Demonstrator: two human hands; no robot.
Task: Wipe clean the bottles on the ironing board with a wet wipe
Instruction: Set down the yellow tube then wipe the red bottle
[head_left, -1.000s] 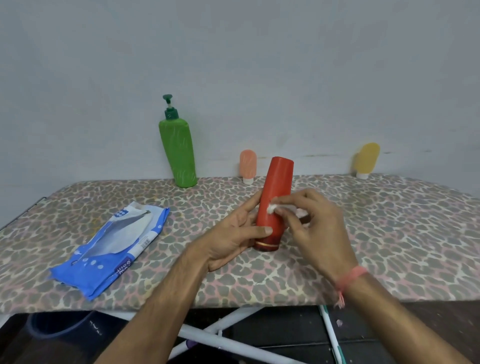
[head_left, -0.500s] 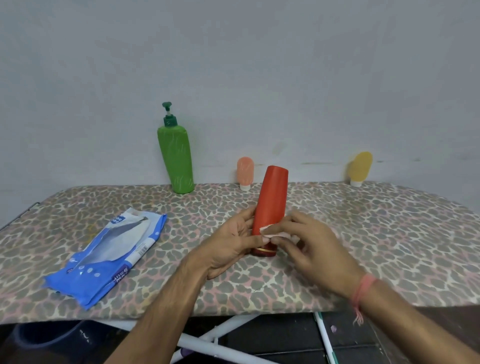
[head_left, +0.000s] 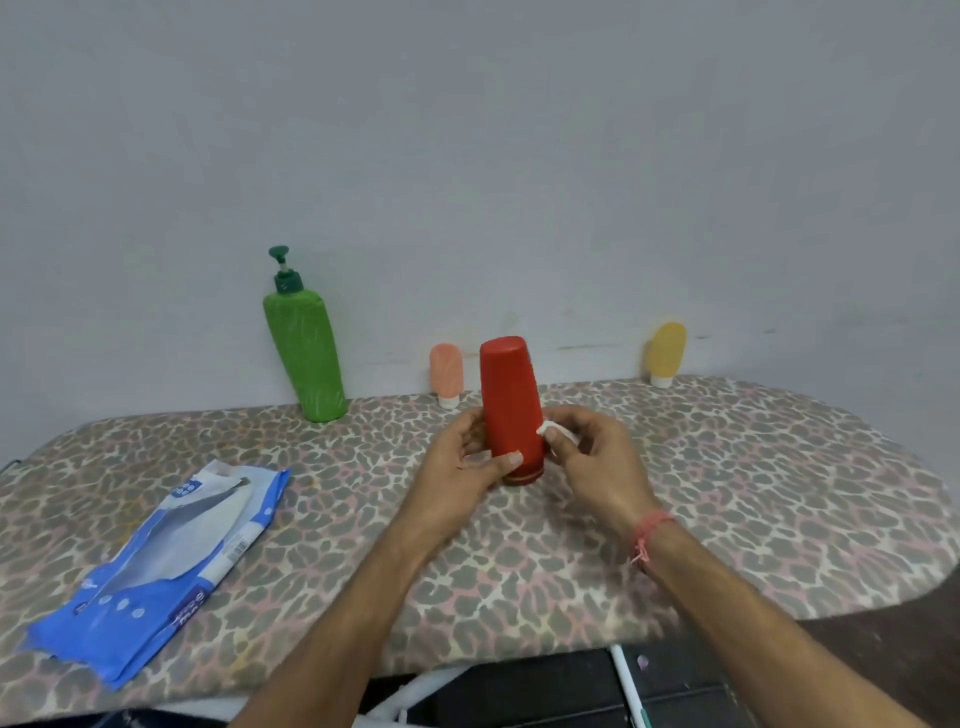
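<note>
The leopard-print padded ironing board (head_left: 727, 493) spans the scene from left to right against a plain grey wall (head_left: 467, 156), with its white metal legs (head_left: 415, 696) showing beneath the near edge. On its near left lies a flat blue and white wet-wipe packet (head_left: 156, 566), its top flap looking open; what is left inside cannot be made out. At the far left edge stands a tall green pump bottle (head_left: 306, 358), leaning a little against the wall; its contents cannot be seen through the opaque plastic. In the middle of the board a red plastic bottle (head_left: 509, 405) stands cap-down, its narrow gold-banded end resting on the cover and its wider end up, tilted slightly. The left hand (head_left: 462, 467) wraps round its lower left side, thumb across the front, a grip clamped on the bottle. The right hand (head_left: 592, 457) sits just right of the bottle, fingers curled and pinching a small white wet wipe (head_left: 551, 431) that touches the bottle's lower right side; a pink thread band (head_left: 649, 530) circles that wrist. Just behind the red bottle, to its left, a small peach squeeze tube (head_left: 445, 374) stands on its white cap by the wall, and well to the right a small yellow squeeze tube (head_left: 666, 351) does the same.
</note>
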